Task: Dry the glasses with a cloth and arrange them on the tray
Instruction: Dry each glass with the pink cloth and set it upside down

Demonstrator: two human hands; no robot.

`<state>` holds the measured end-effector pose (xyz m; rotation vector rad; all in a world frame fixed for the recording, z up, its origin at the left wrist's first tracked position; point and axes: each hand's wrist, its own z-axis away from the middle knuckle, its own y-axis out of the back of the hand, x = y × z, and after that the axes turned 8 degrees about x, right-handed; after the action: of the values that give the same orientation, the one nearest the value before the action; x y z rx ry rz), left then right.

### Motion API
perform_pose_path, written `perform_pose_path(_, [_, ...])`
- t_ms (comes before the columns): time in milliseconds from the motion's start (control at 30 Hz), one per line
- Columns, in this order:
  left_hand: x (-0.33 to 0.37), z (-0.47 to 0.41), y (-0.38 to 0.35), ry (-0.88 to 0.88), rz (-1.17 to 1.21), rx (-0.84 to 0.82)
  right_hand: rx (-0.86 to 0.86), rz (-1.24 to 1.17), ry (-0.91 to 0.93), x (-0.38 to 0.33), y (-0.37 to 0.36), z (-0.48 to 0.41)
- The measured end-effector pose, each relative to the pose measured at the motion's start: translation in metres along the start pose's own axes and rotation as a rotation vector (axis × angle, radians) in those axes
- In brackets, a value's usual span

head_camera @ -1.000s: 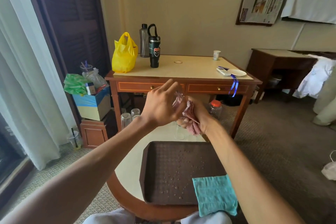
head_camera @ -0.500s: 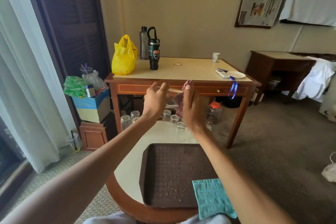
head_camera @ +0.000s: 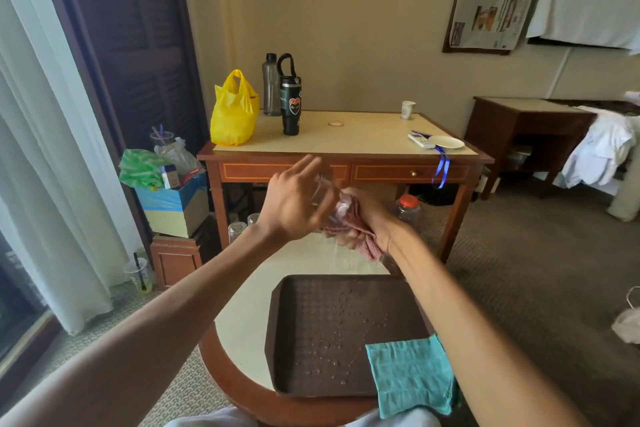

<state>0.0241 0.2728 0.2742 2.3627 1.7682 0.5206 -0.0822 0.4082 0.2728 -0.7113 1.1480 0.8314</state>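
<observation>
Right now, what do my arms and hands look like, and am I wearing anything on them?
The left forearm and right forearm are uncovered up to the frame's edge, with no sleeves in view. The left hand and right hand have no gloves. No watch, band or ring shows, though the left fingers are blurred.

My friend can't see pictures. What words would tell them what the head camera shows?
A person's left hand holds a clear glass while the right hand presses a pink cloth against it. Below, on a round table, a brown tray dotted with water drops holds no glasses, and a teal cloth lies over its near right corner.
</observation>
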Motion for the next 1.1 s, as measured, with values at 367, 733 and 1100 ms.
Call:
perform_pose_path(367, [-0.005, -0.01, -0.013, 1.25, 0.342, -0.076, 0.637, 0.154, 0.615, 0.024, -0.034, -0.029])
perform_pose_path(733, [-0.008, 0.011, -0.01, 0.748, 0.01, 0.012, 0.414, 0.029, 0.282, 0.033, -0.027, -0.035])
perform_pose_path(1100, [-0.026, 0.042, 0.022, 0.215, -0.382, -0.108, 0.36, -0.172, -0.063, 0.101, -0.012, -0.051])
